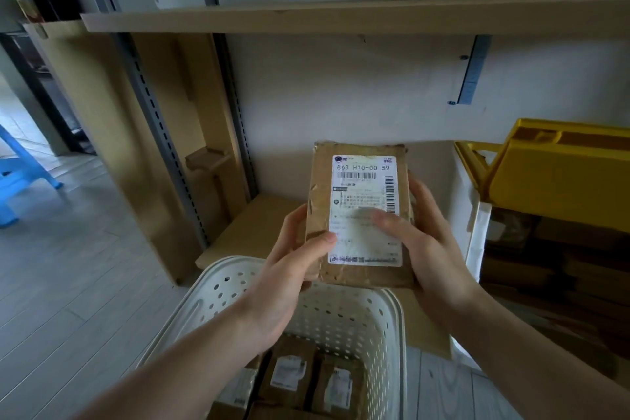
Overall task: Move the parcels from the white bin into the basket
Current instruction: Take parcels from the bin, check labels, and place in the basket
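The floor (85, 266) is pale wood planks. A white basket (341, 314) with little holes stands on it. Near the wall a flat cardboard sheet (252, 225) lies on the floor. A blue stool (20, 177) stands far off on the left.

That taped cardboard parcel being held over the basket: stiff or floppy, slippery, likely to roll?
Probably stiff: the parcel keeps flat faces and square corners while the left hand and right hand grip only its lower half. Possibly slick, since glossy tape and a smooth label cover it. Unlikely to roll, being flat and boxy; it should land flat in the basket.
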